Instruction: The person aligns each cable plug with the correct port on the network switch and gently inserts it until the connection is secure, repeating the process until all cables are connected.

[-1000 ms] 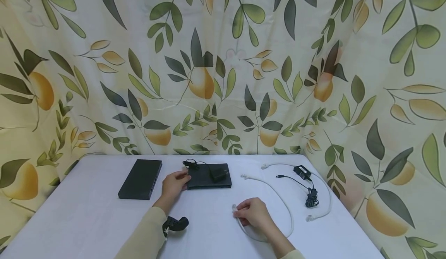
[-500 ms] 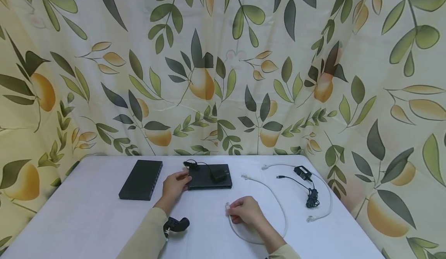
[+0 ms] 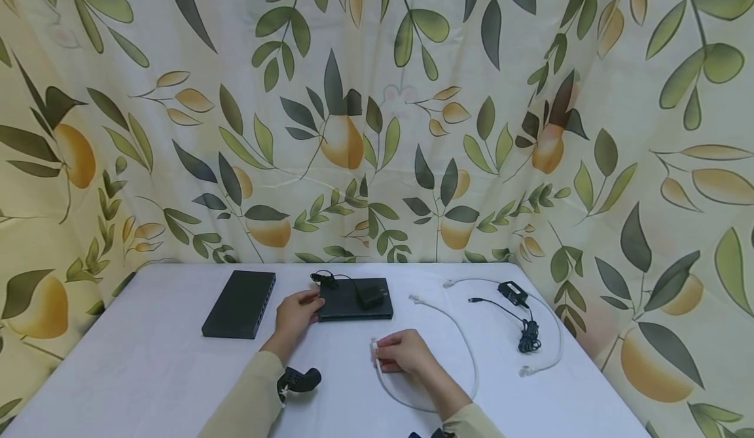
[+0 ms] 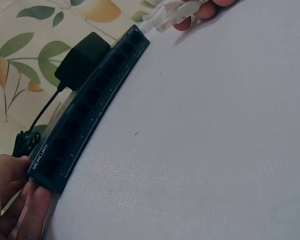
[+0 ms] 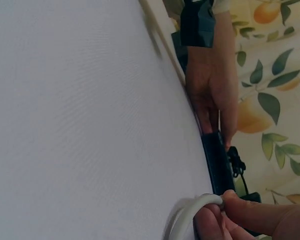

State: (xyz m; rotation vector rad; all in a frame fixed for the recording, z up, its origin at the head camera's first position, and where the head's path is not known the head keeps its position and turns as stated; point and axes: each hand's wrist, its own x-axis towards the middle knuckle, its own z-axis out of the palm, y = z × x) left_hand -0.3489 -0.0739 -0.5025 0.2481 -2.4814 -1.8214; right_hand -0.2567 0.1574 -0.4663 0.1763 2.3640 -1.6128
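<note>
My left hand (image 3: 293,313) grips the left end of a black network switch (image 3: 347,307), which lies on the table. In the left wrist view the thumb is on top of the switch (image 4: 97,97) and the fingers are underneath, with a row of ports facing the table's front. A black power adapter (image 3: 370,296) with a bundled cord rests on top. My right hand (image 3: 408,351) pinches a white network cable (image 3: 474,363) just behind one plug. That clear plug (image 4: 175,15) appears beyond the switch's far end in the left wrist view; the two look apart in the head view.
Another flat black box (image 3: 238,304) lies to the left. On the right are a second white network cable (image 3: 559,340) and a black adapter (image 3: 512,292) with a coiled cord (image 3: 529,337). A patterned curtain (image 3: 377,130) hangs behind the white table (image 3: 147,366).
My right hand has moved left and slightly away from me, drawing the cable's plug end closer to the switch. My left hand has stayed on the switch.
</note>
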